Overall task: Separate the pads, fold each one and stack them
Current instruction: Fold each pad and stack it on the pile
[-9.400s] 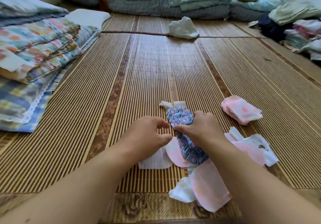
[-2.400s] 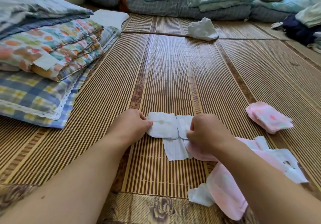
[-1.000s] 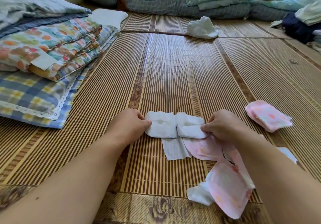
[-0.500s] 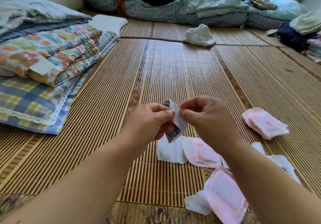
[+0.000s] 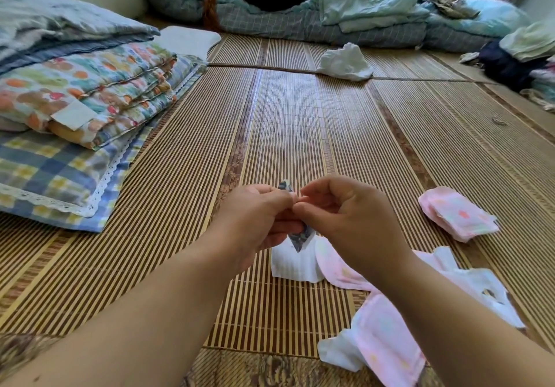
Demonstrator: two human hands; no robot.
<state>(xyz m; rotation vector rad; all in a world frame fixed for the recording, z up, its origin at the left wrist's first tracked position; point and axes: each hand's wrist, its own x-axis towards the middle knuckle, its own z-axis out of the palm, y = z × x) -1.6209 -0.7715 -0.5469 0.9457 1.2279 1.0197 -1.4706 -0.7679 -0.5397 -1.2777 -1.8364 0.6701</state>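
My left hand and my right hand meet above the bamboo mat, both pinched on a small blue-patterned pad folded small between the fingers. Only its top tip and lower corner show. Beneath the hands lie a white pad and a pink pad flat on the mat. More pink and white pads lie loose at the lower right. A stack of folded pink pads rests to the right.
Folded quilts and a checked pillow are piled at the left. A crumpled white cloth lies further up the mat. Bedding lines the far end, and clothes are heaped at the right.
The blue-patterned pad was laid flat with its white side up and folded, then lifted off the mat. Since half a second ago my hands have closed tighter on it, hiding most of it.
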